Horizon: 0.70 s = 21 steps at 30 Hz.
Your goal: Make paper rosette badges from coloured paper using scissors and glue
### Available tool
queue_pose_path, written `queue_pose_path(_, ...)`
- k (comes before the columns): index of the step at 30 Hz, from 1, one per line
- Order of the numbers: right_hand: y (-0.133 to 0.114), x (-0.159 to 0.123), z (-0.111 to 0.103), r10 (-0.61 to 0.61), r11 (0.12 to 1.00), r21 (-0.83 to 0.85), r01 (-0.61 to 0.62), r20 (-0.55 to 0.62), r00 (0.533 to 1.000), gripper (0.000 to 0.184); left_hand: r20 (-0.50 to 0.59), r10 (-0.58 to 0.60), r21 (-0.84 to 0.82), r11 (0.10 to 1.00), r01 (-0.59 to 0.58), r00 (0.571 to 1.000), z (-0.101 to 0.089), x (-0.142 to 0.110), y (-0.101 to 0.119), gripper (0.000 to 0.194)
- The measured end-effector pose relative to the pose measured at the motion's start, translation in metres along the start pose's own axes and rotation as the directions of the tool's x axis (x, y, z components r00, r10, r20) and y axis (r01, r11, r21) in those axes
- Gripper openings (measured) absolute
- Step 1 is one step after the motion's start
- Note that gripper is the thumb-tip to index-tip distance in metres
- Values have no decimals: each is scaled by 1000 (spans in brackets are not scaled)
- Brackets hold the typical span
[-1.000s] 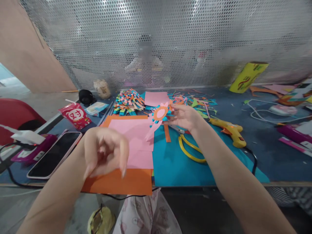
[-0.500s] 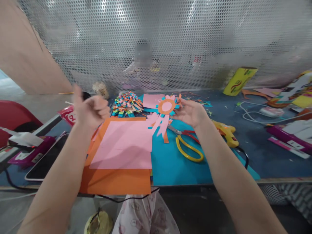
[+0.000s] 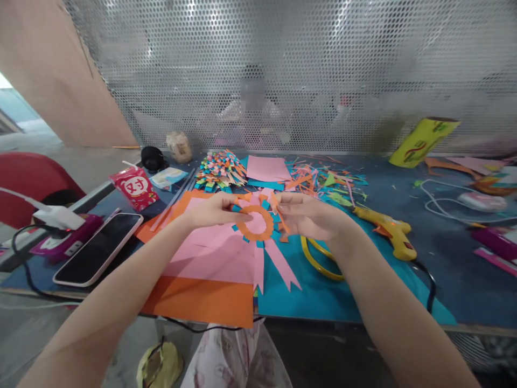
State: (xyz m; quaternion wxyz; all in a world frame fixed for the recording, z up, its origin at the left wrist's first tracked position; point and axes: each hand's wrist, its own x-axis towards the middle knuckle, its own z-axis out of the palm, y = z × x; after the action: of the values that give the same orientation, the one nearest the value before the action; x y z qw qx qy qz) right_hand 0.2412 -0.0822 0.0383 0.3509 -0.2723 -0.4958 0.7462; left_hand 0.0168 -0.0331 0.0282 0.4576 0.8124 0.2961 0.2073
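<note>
A paper rosette [image 3: 244,230] is held up over the sheets, with an orange ring, a pink centre, blue and pink loops round its edge and two notched pink tails. My left hand [image 3: 212,211] pinches its upper left edge. At the right edge, the fingers of my right hand [image 3: 319,216] are closed on it, beside a narrow orange strip [image 3: 279,214]. Beneath lie a pink sheet [image 3: 210,264] on an orange sheet [image 3: 202,302], and a blue sheet [image 3: 299,302] to the right. Yellow-handled scissors [image 3: 319,262] are partly hidden behind my right forearm.
A yellow glue gun [image 3: 390,231] lies right of my right arm. Behind are a pile of looped paper pieces [image 3: 220,170] and paper scraps [image 3: 323,183]. On the left are a phone [image 3: 99,250], a power strip [image 3: 67,240] and a red packet [image 3: 135,188].
My left hand, raised with nothing in it at the left before, has come in to grip the rosette. My right hand has brought the rosette nearer and lower. The view has shifted slightly.
</note>
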Motion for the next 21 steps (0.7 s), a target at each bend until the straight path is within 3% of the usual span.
queue_pose_path(4,-1,-2,-4,-46,999,4,46,-16,999,17,13,1,72,997,-2,1000,-6,-1,-3,34)
queue_pose_path(8,-1,-2,-4,-39,999,-28,39,-30,999,17,-66,77,270,961,-57,995,-7,-4,-2,33)
queue_pose_path(12,-1,-3,-2,-30,998,-48,29,-18,999,16,-146,108,450,893,-31,983,-6,-6,1,33)
queue_pose_path(18,-1,-2,0,-19,999,-39,19,3,1000,15,-209,359,502,838,-215,910,-5,-6,0,24)
queue_pose_path(21,-2,-3,1,-28,998,-49,28,-1,1000,18,-164,371,509,826,-243,914,-6,-8,1,17)
